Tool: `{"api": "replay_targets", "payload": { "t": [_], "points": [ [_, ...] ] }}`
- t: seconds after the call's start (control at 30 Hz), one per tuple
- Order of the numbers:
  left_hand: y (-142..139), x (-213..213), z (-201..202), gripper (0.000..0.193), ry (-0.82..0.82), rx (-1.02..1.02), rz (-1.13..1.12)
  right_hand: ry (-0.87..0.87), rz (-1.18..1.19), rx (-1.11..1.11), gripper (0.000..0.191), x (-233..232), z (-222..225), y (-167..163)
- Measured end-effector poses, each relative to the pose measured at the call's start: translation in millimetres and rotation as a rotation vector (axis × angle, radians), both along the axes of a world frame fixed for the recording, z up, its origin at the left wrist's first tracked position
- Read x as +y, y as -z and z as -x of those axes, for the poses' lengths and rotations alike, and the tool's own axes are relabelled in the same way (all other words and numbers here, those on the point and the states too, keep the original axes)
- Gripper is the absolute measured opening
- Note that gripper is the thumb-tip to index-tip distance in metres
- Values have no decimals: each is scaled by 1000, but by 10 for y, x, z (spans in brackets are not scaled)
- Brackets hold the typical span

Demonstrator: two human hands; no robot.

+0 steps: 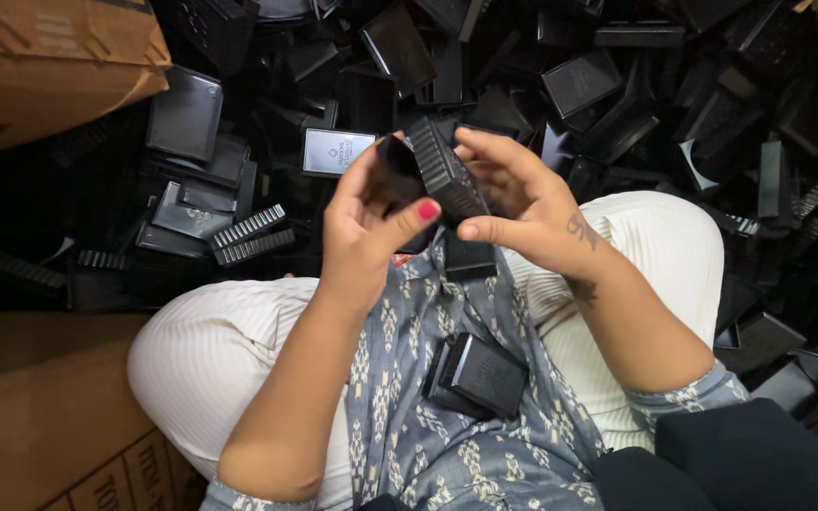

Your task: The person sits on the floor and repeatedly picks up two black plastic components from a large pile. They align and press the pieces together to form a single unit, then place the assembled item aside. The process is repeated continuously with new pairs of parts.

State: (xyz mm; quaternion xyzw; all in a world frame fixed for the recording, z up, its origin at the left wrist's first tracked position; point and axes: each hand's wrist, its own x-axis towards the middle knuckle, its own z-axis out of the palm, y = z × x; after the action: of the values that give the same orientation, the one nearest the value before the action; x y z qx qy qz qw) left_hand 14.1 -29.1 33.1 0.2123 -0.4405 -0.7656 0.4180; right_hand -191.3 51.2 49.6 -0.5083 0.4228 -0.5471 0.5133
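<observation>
A brown cardboard carton (44,66) is sitting at the upper left, and another brown carton (40,416) is lying at the lower left. A square silvery printed label (335,151) is showing among the black cases, above the hands.

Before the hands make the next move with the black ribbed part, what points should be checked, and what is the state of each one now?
1. Left hand grips the black ribbed part: ok.
2. Right hand also supports it: ok.
3. Ribbed part held above the lap, apart from the pile: ok.
4. Smooth black piece fully seated against it: cannot tell.
5. Black box on the lap lies steady on the patterned cloth: ok.
</observation>
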Motion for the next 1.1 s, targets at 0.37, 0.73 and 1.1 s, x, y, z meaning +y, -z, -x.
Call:
{"api": "replay_targets", "payload": {
  "t": [0.37, 0.73, 1.1],
  "points": [
    [-54, 78, 75, 77, 13, -304, 150, -40, 115, 602, 105, -18, -90, -44],
    [476, 275, 378, 82, 56, -938, 784, 194, -110, -424, 68, -106, 225, 95],
    [923, 256, 426, 51, 265, -1277, 931, 420, 2, -304, 44, 6, 189, 131]
  ]
}}
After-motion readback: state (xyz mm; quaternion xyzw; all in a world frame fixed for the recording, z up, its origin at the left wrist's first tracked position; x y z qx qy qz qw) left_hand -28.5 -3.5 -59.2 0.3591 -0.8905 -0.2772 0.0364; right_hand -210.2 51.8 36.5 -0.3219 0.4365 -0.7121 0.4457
